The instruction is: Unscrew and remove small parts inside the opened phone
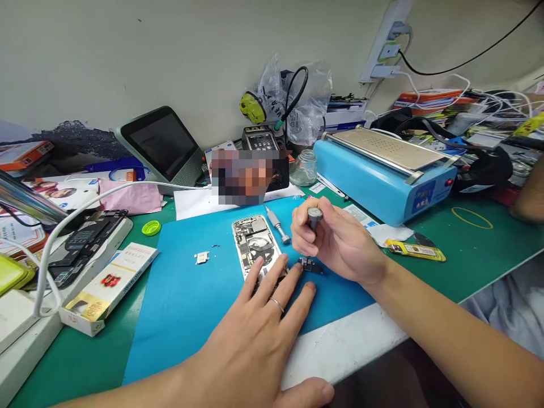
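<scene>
The right hand has its grip closed narrow around a small screwdriver, fingers bunched on the shaft and the round cap showing on top. The tool stands upright, probably so its tip bears straight down on the small dark part lying on the blue mat just beside the hand. The left hand grips nothing. It lies flat with fingers spread over the lower end of the opened phone, likely to keep it from sliding, and one fingertip reaches close to the dark part. One ring shows on that hand.

A second screwdriver lies on the mat just right of the phone, near enough to swap in, which makes two screwdrivers. One loose metal piece sits apart to the phone's left, kept clear of the hands. Off the mat, the desk carries one green cap, one long carton, what seems a second opened phone, one glass jar and one blue machine.
</scene>
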Demonstrator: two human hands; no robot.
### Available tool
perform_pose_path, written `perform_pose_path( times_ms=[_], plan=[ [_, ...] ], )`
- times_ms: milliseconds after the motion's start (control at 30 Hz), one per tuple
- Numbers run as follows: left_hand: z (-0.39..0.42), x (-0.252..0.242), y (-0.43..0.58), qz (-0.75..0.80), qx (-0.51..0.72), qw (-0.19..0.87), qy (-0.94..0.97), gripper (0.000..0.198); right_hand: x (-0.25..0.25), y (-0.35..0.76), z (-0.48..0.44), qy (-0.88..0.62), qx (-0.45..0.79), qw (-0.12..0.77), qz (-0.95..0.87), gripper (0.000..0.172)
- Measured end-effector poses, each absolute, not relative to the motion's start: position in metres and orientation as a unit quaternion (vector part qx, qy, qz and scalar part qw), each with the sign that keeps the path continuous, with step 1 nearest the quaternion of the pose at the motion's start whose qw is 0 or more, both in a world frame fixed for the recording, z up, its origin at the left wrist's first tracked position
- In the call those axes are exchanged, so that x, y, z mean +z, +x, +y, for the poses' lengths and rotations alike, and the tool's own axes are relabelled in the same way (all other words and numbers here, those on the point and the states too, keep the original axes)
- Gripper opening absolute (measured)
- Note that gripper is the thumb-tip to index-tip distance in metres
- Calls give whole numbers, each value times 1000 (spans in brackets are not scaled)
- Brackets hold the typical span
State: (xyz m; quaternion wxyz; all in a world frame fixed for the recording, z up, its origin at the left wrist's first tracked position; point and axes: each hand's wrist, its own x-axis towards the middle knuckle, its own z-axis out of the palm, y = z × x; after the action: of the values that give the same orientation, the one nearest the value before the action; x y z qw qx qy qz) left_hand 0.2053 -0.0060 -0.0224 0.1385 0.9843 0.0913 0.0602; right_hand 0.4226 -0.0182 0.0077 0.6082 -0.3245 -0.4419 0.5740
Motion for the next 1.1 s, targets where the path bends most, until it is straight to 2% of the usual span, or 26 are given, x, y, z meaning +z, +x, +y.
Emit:
perform_pose_path(
  times_ms=[500,767,1100],
  plan=[
    [-10,-20,207,89,90,53,990,88,8,423,-19,-303,579,611,-447,36],
    [-8,-27,203,93,108,31,989,99,7,421,-22,-255,609,574,-485,37],
    [-7,-27,205,99,87,76,988,102,6,420,-24,-250,627,538,-505,38]
  ],
)
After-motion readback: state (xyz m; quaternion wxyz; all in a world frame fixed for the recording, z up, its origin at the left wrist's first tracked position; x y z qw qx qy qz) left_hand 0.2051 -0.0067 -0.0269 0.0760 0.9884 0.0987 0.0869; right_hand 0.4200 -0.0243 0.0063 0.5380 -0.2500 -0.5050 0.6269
